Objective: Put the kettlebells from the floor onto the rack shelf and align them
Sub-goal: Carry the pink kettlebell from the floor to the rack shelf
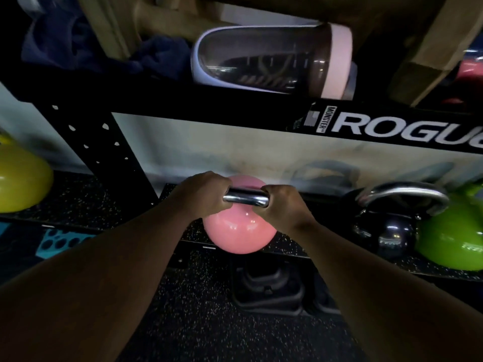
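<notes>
1. Both your forearms fill the near view, reaching far toward the rack shelf (287, 253), a low speckled ledge under the black beam.
2. Your pink kettlebell (239, 228) sits at or just over the shelf's near edge, between your hands; whether it rests there you can't tell.
3. To its right stand a black kettlebell (389, 235) and a green kettlebell (452, 239), your alignment line.
4. Its steel handle (245, 200) runs left to right.
5. Your left hand (202, 195) and right hand (283, 205) are each wrapped around one end, equally near.
</notes>
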`<move>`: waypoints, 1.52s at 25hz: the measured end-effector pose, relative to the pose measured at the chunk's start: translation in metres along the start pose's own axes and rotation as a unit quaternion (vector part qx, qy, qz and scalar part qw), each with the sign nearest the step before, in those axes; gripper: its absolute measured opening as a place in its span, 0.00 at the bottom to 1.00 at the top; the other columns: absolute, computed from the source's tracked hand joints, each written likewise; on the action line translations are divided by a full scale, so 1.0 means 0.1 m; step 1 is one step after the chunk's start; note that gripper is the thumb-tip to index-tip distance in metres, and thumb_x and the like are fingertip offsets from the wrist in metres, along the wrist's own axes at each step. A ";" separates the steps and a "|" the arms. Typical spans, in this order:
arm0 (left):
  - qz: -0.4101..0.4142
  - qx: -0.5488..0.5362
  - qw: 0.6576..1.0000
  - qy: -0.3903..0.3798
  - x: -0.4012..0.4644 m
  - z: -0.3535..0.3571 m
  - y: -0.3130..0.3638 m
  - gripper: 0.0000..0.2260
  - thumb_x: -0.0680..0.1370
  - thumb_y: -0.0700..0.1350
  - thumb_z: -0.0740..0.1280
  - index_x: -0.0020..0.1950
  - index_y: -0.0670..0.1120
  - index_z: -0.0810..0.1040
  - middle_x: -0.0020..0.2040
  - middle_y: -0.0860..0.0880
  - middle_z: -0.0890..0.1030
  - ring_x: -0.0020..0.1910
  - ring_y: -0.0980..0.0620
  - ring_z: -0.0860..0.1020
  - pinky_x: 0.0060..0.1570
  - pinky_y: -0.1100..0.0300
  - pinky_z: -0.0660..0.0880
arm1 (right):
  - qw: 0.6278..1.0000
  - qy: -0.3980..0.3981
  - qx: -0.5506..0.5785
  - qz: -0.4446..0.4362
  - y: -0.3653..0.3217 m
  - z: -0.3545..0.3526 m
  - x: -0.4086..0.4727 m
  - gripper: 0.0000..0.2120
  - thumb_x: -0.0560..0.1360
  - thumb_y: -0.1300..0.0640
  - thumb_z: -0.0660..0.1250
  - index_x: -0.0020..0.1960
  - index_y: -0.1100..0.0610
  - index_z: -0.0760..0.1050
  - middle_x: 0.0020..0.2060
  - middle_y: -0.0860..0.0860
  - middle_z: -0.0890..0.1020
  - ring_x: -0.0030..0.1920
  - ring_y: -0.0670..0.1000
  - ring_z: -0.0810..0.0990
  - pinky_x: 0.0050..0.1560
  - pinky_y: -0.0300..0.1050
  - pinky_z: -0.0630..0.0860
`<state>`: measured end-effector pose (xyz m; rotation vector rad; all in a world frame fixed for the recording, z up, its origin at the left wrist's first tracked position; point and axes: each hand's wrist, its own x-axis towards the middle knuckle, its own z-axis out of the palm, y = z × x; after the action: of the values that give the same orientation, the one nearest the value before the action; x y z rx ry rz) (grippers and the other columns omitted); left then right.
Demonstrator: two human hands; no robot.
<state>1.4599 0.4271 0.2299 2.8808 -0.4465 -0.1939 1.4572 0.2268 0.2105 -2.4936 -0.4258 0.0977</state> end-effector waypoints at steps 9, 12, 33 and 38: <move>-0.064 -0.102 0.991 0.065 0.60 0.12 -0.22 0.10 0.70 0.45 0.74 0.39 0.50 0.72 0.38 0.47 0.77 0.42 0.40 0.80 0.40 0.53 0.75 | 0.996 0.022 -0.017 0.090 0.01 -0.02 0.53 0.09 0.73 0.63 0.68 0.52 0.56 0.81 0.37 0.52 0.82 0.34 0.51 0.80 0.30 0.39 0.75; -0.085 -0.089 0.991 0.056 0.77 0.14 -0.28 0.08 0.71 0.47 0.73 0.45 0.47 0.77 0.43 0.44 0.81 0.45 0.40 0.81 0.47 0.50 0.79 | 0.996 0.016 -0.030 0.085 0.04 -0.02 0.70 0.10 0.74 0.61 0.69 0.54 0.58 0.80 0.42 0.57 0.84 0.42 0.57 0.84 0.43 0.50 0.81; -0.273 -0.082 0.958 0.019 -1.93 0.07 -1.21 0.24 0.72 0.48 0.69 0.68 0.54 0.72 0.67 0.49 0.73 0.67 0.45 0.71 0.63 0.49 0.69 | 0.968 -0.115 -0.050 -0.218 -1.60 0.70 0.28 0.24 0.69 0.55 0.68 0.65 0.50 0.73 0.59 0.52 0.79 0.61 0.53 0.77 0.61 0.47 0.74; -0.386 -0.085 0.916 -0.077 -3.99 0.42 -1.76 0.22 0.76 0.46 0.66 0.70 0.54 0.71 0.73 0.49 0.69 0.73 0.44 0.66 0.71 0.46 0.64 | 0.925 -0.268 -0.074 -0.260 -2.69 1.99 -0.51 0.19 0.75 0.54 0.68 0.65 0.48 0.72 0.60 0.49 0.77 0.61 0.50 0.76 0.51 0.42 0.71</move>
<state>1.1257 0.7071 0.1857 2.7106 0.6792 -0.5493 1.3014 0.5266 0.2014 -2.3785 -1.3485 0.5537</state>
